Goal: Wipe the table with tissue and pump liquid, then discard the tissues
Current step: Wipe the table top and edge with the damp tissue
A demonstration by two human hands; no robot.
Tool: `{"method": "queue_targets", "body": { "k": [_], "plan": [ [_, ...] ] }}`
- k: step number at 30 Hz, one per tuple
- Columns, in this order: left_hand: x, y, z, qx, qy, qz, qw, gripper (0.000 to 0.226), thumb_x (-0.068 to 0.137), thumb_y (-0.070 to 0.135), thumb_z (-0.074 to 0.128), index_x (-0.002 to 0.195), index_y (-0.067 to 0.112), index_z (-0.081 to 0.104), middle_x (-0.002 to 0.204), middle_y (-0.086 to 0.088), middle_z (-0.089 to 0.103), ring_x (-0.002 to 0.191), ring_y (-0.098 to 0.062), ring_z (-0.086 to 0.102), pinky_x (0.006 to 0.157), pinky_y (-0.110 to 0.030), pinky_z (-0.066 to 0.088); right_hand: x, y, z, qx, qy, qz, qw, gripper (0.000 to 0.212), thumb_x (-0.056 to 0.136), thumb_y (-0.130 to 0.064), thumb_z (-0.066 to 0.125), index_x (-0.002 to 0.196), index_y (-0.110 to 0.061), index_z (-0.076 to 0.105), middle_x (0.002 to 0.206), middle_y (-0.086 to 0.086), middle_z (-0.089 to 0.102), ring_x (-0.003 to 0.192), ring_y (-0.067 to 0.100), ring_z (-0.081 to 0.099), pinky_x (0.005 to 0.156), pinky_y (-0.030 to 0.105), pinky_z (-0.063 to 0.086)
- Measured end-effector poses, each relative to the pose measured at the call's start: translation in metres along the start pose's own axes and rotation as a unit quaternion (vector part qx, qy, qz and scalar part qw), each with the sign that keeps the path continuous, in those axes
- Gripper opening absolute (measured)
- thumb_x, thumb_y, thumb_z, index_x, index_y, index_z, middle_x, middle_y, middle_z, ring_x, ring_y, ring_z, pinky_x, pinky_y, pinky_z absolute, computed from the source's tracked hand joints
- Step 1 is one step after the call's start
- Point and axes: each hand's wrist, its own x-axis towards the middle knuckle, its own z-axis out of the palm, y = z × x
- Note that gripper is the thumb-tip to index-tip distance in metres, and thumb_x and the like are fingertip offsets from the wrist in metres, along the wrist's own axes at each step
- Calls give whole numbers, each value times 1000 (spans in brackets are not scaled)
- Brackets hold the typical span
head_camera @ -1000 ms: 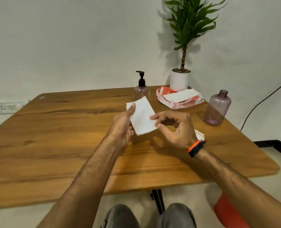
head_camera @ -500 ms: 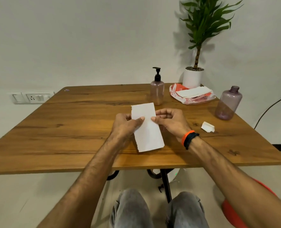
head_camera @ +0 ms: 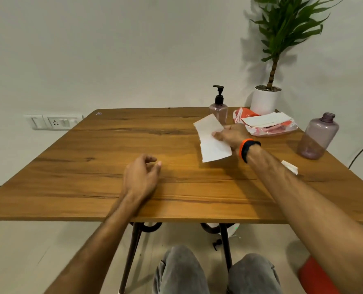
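My right hand (head_camera: 231, 135) pinches a white folded tissue (head_camera: 213, 145) and holds it just in front of the pump bottle (head_camera: 218, 107) at the back right of the wooden table (head_camera: 112, 166). The bottle is clear pinkish with a black pump head. My left hand (head_camera: 141, 177) rests near the table's front middle, fingers loosely curled and holding nothing. An opened tissue pack (head_camera: 265, 124), red and white, lies right of the pump bottle.
A capless pink bottle (head_camera: 317, 136) stands at the right edge. A small white folded piece (head_camera: 291, 166) lies beside my right forearm. A potted plant (head_camera: 265, 98) sits at the back right corner. Wall sockets (head_camera: 53, 122) are at the left.
My left hand let go of the tissue and dropped to the table front. My right hand carried the tissue away to the right, toward the pump bottle.
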Motion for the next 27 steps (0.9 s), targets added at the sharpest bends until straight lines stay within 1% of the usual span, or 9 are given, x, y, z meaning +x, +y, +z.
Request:
{"method": "queue_targets", "body": {
  "k": [3,5,7,9,11,17,20,23,27],
  "plan": [
    [-1,-26,-7,85,6,39,996,29,95,28,57,121,14,61,121,-4,63,113,-18,56,101,-38,45,25,-9,2,-200,110,-111,967,27,89,-20,64,115,-13,67,114,11,69,89,26,62,76,34,52],
    [0,-36,-7,117,10,69,991,27,96,28,55,119,15,62,123,-3,63,117,-19,53,104,-40,43,34,-11,9,-356,167,-238,888,25,89,-24,62,113,-21,66,114,12,66,96,34,62,76,35,52],
    [0,-39,-5,135,14,87,987,29,97,32,51,118,16,63,123,-1,62,117,-19,52,104,-41,42,38,-7,21,-479,159,-306,807,20,90,-20,58,108,-19,66,112,15,62,95,37,61,70,35,52],
    [1,-42,-2,157,17,97,983,32,99,37,45,118,16,62,123,-1,61,117,-17,51,103,-39,41,38,3,34,-542,96,-317,772,20,90,-14,58,105,-18,71,99,15,64,88,33,61,66,33,50],
    [2,-45,0,164,18,95,982,35,100,39,41,120,17,60,126,-1,59,118,-16,48,103,-36,38,38,16,43,-549,26,-304,778,24,91,-18,56,109,-19,72,94,13,68,84,31,62,69,34,52],
    [4,-47,3,180,19,91,979,43,100,43,32,122,16,58,128,-3,58,118,-18,48,102,-37,39,52,30,52,-439,-74,-244,861,32,100,-35,45,110,-14,67,102,12,67,91,28,62,84,43,53],
    [4,-48,3,183,21,90,979,45,100,44,30,122,15,58,128,-4,59,118,-18,49,101,-36,38,56,33,55,-446,-107,-247,854,37,101,-38,40,124,-16,58,122,13,63,109,32,59,92,40,48],
    [4,-47,4,186,25,90,978,46,100,44,29,121,15,58,127,-3,59,117,-18,49,101,-36,38,56,33,64,-489,-150,-249,822,48,104,-40,30,146,-20,39,154,10,37,141,29,35,113,41,29],
    [4,-47,5,182,28,90,979,44,101,41,30,122,14,57,126,-5,60,118,-19,49,102,-37,38,46,29,82,-500,-182,-261,806,51,104,-41,25,151,-22,32,160,7,24,148,25,23,118,38,20]
  ]
}}
